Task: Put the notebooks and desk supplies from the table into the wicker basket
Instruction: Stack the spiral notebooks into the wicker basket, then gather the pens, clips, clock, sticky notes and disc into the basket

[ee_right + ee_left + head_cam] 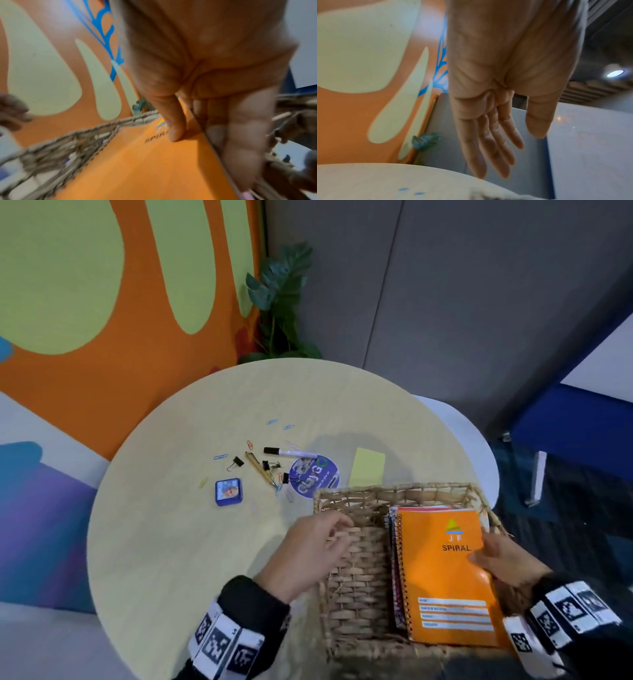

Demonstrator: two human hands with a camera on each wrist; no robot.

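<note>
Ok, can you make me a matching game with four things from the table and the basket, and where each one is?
Things:
1. orange spiral notebook
2. yellow sticky pad
3. small blue box
4. left hand

Places:
A. on the table, left of the clips and pens
B. hovering open over the basket's left rim
C. inside the wicker basket, gripped by the right hand
D. on the table, just behind the basket

Pairs: 1-C, 2-D, 3-A, 4-B

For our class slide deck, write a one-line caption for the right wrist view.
Right hand grips the orange spiral notebook by its edge, thumb on the cover, inside the wicker basket.
</note>
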